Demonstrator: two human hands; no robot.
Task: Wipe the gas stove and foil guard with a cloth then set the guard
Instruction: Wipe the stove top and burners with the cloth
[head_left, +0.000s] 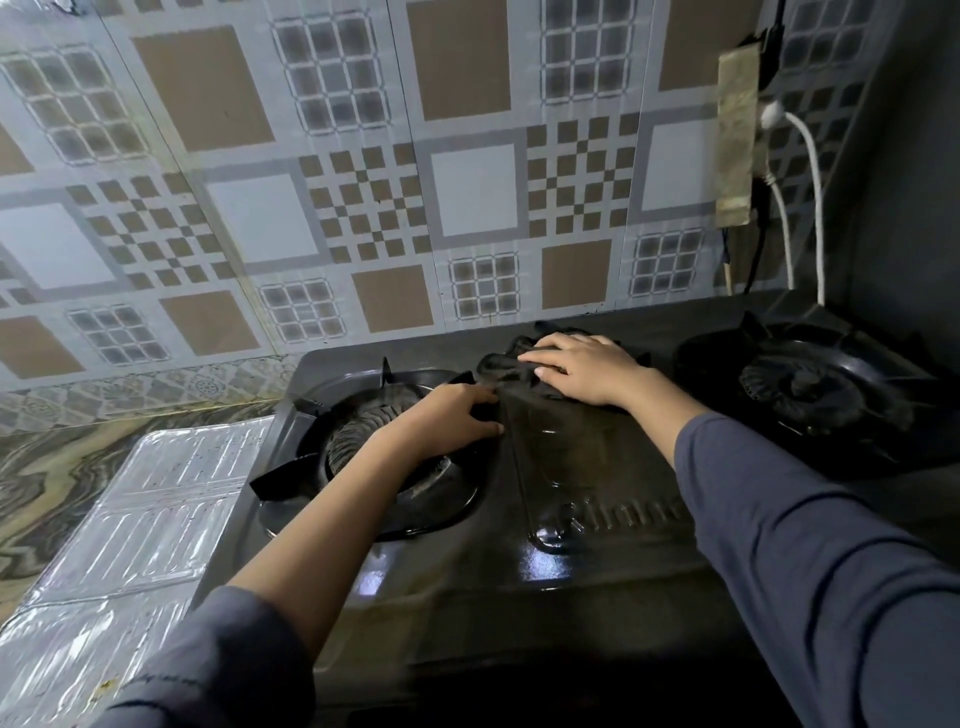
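A black two-burner gas stove (597, 519) fills the middle of the view. A dark crumpled cloth (511, 366) lies on its top panel between the burners, near the back edge. My right hand (582, 371) presses flat on the cloth, fingers spread. My left hand (457, 418) rests over the right side of the left burner (363, 452), its fingertips pinching the cloth's near edge. The silver foil guard (130, 519) lies flat on the counter, left of the stove.
The right burner (800, 389) sits at the stove's far right. A patterned tiled wall (363, 182) rises behind. A power strip (737, 135) with white and black cables hangs at the back right. A marbled counter (52, 467) shows at left.
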